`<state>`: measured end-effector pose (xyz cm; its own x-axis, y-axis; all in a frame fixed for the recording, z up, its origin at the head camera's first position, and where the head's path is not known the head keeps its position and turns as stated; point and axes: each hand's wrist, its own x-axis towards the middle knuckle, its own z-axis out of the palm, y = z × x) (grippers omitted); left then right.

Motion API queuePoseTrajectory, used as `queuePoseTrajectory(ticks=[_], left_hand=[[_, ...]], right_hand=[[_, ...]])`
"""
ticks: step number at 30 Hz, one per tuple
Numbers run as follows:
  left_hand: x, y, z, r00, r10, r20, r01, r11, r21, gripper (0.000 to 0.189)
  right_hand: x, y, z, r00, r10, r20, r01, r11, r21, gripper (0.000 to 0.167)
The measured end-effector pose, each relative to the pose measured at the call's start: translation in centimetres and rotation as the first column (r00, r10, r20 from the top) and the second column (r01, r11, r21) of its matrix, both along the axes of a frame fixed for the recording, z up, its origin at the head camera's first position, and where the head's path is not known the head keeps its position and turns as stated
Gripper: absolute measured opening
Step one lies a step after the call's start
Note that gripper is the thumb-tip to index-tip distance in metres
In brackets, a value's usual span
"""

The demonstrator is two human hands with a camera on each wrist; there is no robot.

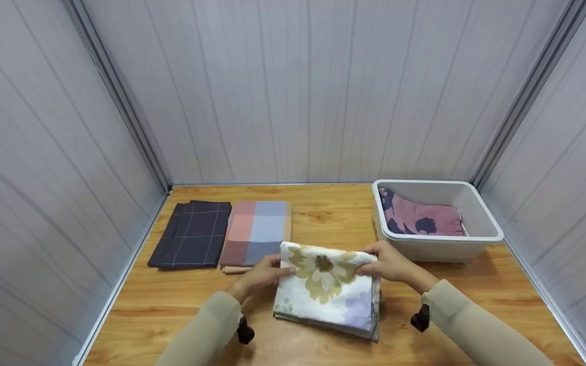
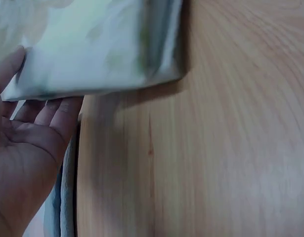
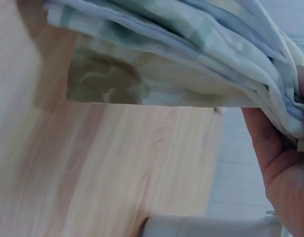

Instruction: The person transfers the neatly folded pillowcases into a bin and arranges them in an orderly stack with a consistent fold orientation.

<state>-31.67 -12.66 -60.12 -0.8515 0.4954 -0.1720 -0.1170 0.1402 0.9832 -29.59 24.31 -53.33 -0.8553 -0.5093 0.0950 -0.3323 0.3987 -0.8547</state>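
A folded floral cloth [image 1: 323, 290], white with a large yellow-brown flower, is held above the wooden table in front of me. My left hand [image 1: 261, 277] grips its left edge; in the left wrist view the thumb lies on top and the fingers [image 2: 65, 116] go underneath. On the opposite side my right hand [image 1: 392, 264] pinches the upper right edge. The right wrist view shows several layers of the cloth [image 3: 191, 54] stacked at that edge, with one layer hanging lower. The right fingertips are partly hidden there by the fabric.
A dark checked folded cloth [image 1: 191, 234] lies at the left, beside a pink and blue checked one [image 1: 262, 229]. At the back right stands a white bin [image 1: 433, 249] holding a pink cloth with dark patches [image 1: 420, 216]. Pale panel walls [image 1: 283, 91] enclose the table [image 1: 323, 211].
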Motion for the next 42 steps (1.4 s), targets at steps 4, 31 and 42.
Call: queuePoseTrajectory(ticks=[4,31,42], left_hand=[[-0.1,0.4,0.3,0.999,0.024,0.027,-0.026,0.997,0.078,0.034],[-2.4,1.4,11.5,0.993,-0.026,-0.115,0.053,0.970,0.236,0.025],[-2.6,3.4,14.8,0.974,-0.033,-0.224,0.123,0.907,0.402,0.026]], right_hand=[[0.0,0.0,0.7,1.000,-0.031,-0.001,0.031,0.999,-0.037,0.020],[-0.1,0.0,1.1,0.983,-0.055,0.177,0.080,0.988,-0.136,0.037],[0.1,-0.9,-0.2,0.973,-0.153,0.175,0.217,0.867,-0.449,0.039]])
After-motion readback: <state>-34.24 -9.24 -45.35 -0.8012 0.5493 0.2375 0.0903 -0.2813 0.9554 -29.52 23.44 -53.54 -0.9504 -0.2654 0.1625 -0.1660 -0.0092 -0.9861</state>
